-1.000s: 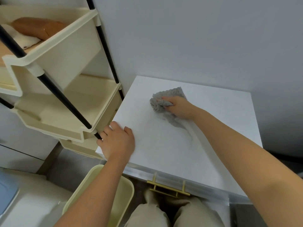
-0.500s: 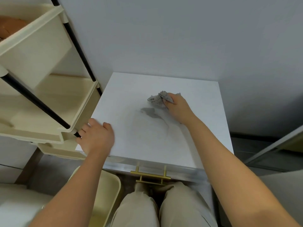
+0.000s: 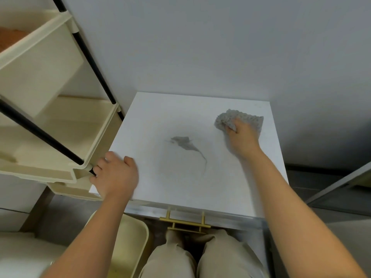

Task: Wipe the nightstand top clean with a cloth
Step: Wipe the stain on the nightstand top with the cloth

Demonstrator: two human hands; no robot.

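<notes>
The white nightstand top (image 3: 180, 187) fills the middle of the head view. A dark grey smear (image 3: 187, 146) marks its centre. My right hand (image 3: 243, 137) presses a grey knitted cloth (image 3: 239, 120) flat on the top near the back right corner, fingers closed over it. My left hand (image 3: 115, 175) rests palm down on the front left corner of the top, holding nothing, its fingers curled at the left edge.
A cream tiered rack with black poles (image 3: 60, 141) stands right against the nightstand's left side. A cream bin (image 3: 130, 247) sits on the floor at front left. A gold drawer handle (image 3: 185, 223) juts out in front, above my knees. A grey wall backs the nightstand.
My right hand has carried the cloth from the centre of the top to the back right corner, and the cloth now lies spread out. The smear is uncovered. My left hand has stayed put.
</notes>
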